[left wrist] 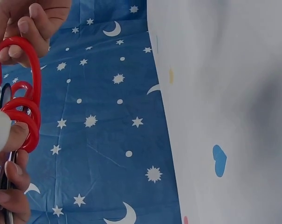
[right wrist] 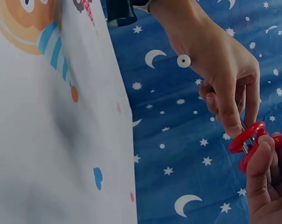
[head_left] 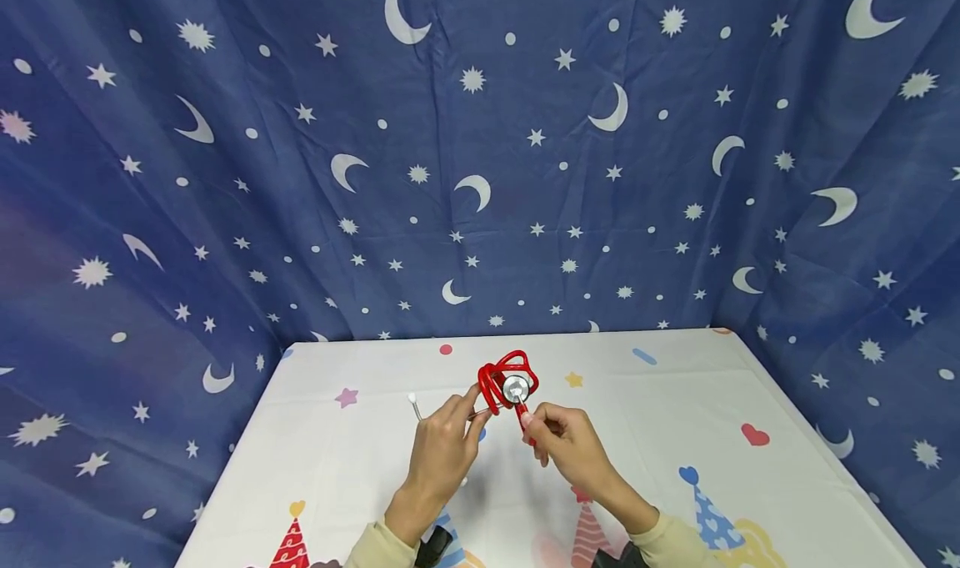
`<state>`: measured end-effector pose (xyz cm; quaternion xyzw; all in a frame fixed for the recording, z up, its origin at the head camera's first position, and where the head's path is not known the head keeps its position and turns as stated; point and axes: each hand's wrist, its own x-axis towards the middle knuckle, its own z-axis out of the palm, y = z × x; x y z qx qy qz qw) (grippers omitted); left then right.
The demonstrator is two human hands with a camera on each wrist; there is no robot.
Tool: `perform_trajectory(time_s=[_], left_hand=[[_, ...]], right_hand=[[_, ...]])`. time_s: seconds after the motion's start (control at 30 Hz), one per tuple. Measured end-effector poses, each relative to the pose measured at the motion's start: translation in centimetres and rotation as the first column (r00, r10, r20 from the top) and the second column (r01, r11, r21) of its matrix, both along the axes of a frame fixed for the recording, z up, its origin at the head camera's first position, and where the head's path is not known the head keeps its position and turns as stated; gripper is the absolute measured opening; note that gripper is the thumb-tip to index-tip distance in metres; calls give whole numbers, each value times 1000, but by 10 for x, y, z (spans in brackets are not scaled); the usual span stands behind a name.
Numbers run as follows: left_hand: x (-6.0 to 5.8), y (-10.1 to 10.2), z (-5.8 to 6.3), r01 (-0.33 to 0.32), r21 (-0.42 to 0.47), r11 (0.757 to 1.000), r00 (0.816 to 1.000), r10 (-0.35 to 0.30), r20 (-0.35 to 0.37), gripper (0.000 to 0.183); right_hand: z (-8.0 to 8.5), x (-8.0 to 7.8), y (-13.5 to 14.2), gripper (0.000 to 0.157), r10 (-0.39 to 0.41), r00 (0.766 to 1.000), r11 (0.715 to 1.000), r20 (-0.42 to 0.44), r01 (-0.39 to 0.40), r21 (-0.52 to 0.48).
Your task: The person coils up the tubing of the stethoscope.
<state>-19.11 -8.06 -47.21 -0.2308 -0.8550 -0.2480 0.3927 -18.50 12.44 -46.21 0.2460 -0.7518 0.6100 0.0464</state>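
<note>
A stethoscope with bright red tubing [head_left: 491, 384] is held up over the table, its tube wound in several loops. My left hand [head_left: 442, 447] grips it by the metal ear tubes and the wound loops. One white ear tip [head_left: 412, 397] pokes out past the left hand; the same tip [right wrist: 183, 60] shows in the right wrist view. My right hand [head_left: 566, 447] pinches the red tube just below the round silver chest piece [head_left: 515, 388], which lies in front of the loops. In the left wrist view, a bend of tubing [left wrist: 36, 74] arches from the right hand's fingers.
Below the hands is a table with a white cloth [head_left: 300, 418] printed with party hats, stars and hearts. A dark blue curtain [head_left: 510, 151] with moons and stars hangs behind and at both sides.
</note>
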Motion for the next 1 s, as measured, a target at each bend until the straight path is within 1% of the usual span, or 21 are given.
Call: perform_trajectory(time_s=[0.13,0.23,0.43,0.5,0.63,0.67,0.73,0.77,0.8,0.83,0.87,0.9,0.97,1.0], left_hand=[[2,0,-2,-12,-1,1000,1000,12,-6,42],[4,-1,-2,-10,-1,1000,1000,10,-20,42],[3,2,-3,25,5,1000,999,-25,-43,42],[3,4,-4,41,6,999,998,-40,-43,42],[2,6,-4,54,-4,999,998,-54,-40,41],[2,6,-5,57,-4,998,998,-57,-38,41],[3,7,-6,59,-11,998,998,-60,-37,41],[3,8,-6,60,-19,998,998,-61,-36,41],[4,9,-7,62,-29,998,997,-62,-34,41],[4,9,-7,63,-39,997,997,-64,-31,40],[4,10,-7,63,-51,997,997,-65,-29,40],[5,11,-8,63,-62,996,998,-64,-28,40],[5,12,-8,66,-79,995,997,-69,-28,41],[5,13,-8,69,-84,994,997,-71,-31,40]], right_hand=[[0,-1,1,28,14,999,999,49,-12,-38],[1,-2,0,29,13,998,999,69,-10,-49],[1,-4,2,25,-46,997,998,65,48,-37],[1,-4,4,23,-80,995,996,65,82,-36],[1,-6,5,19,-171,985,985,34,172,-27],[1,-6,5,18,-198,980,980,13,198,-16],[-1,-7,5,15,-246,967,968,-66,248,23],[-1,-6,4,14,-274,955,959,-117,281,47],[-2,-6,4,12,-297,937,947,-183,314,74],[-3,-6,3,10,-315,912,931,-264,352,102],[-4,-6,3,9,-330,874,907,-356,398,137],[-5,-6,2,9,-335,829,881,-449,444,162],[-7,-5,1,8,-328,725,826,-605,531,188],[-7,-5,1,7,-317,675,802,-667,566,191]])
